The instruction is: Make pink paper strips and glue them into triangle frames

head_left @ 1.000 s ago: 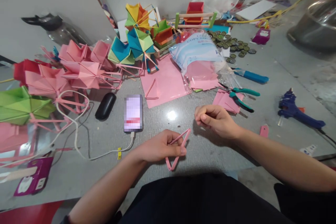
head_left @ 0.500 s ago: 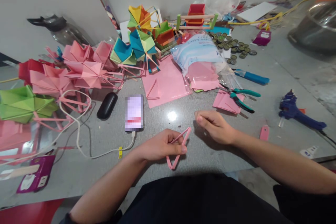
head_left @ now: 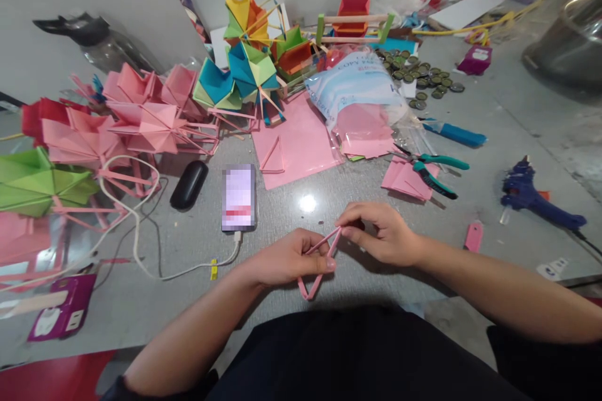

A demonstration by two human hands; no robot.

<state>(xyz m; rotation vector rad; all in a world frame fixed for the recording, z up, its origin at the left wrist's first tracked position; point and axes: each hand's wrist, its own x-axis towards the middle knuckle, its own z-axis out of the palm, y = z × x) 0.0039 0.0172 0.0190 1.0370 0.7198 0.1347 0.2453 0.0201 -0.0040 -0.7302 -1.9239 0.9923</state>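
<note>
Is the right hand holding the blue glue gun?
No: the blue glue gun lies on the tabletop, while the right hand pinches a corner of the pink paper triangle.

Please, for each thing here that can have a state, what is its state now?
Pink triangle: held, pinched at one corner
Left hand: closed on the pink triangle
Right hand: pinching its corner
Phone: screen lit, white cable plugged in
Pliers: handles spread apart
Glue gun: put down; heat not visible
Black case: closed
Bottle: lid on

Bright glare on tabletop (head_left: pixel 282 207) — soft shadows
</note>
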